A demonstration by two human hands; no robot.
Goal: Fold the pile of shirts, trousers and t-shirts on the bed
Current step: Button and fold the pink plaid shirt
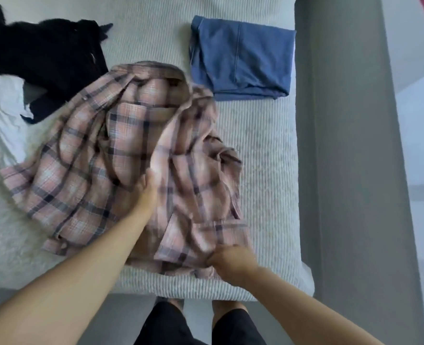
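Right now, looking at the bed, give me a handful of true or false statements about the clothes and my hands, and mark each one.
1. The blue garment lies folded on the bed. True.
2. The plaid shirt is already folded into a neat rectangle. False: it lies spread out and rumpled.
3. The right hand pinches the plaid shirt's near edge. True.
4. The left hand rests on the black garment. False: it is on the middle of the plaid shirt.
5. A white garment lies at the left, beside the black one. True.
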